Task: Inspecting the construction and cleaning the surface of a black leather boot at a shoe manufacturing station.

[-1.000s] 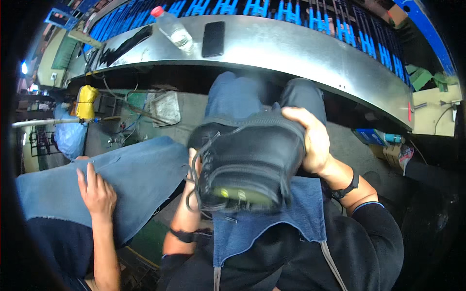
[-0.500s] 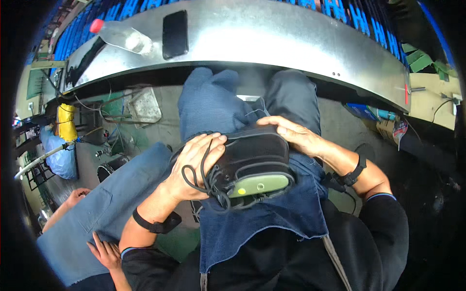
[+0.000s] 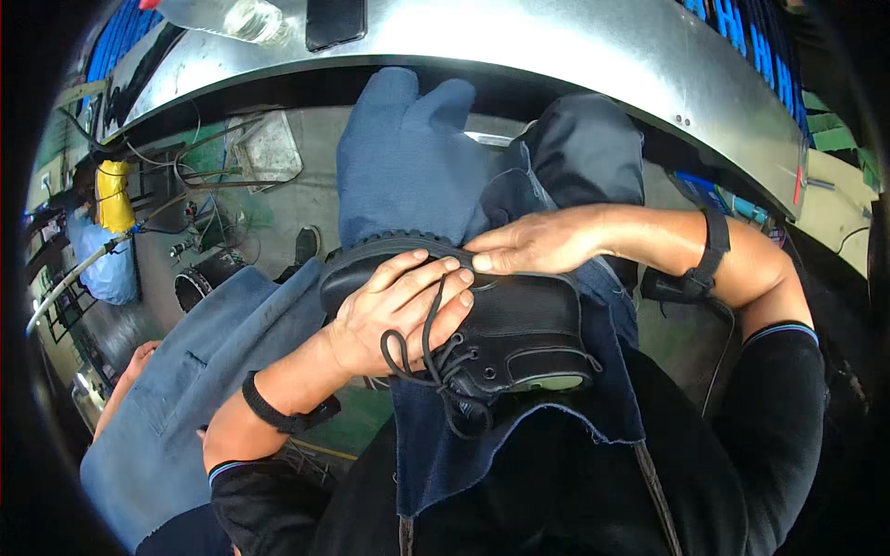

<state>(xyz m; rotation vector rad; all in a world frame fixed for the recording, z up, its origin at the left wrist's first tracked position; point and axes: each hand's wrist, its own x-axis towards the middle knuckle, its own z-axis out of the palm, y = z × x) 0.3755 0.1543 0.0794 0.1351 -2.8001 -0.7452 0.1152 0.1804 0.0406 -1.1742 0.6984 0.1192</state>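
A black lace-up boot (image 3: 519, 324) lies on its side across my lap, on a dark blue denim apron (image 3: 519, 426). My left hand (image 3: 399, 310) is curled over the boot's front part with the loose black laces (image 3: 431, 357) running under its fingers. My right hand (image 3: 542, 243) rests flat on the boot's upper edge, fingertips touching the left hand's fingers. Both wrists wear black bands.
A curved metal table edge (image 3: 575, 46) arcs across the top, carrying a clear plastic bottle (image 3: 232, 14) and a dark phone (image 3: 336, 20). Another person in blue trousers (image 3: 195, 389) sits close at my left, a hand (image 3: 139, 357) on the knee. Cables and a yellow object (image 3: 115, 193) lie on the floor.
The boot has been turned from sole-up in front of me down onto my lap on its side. My left hand moved onto its front and laces; my right shifted to its upper edge.
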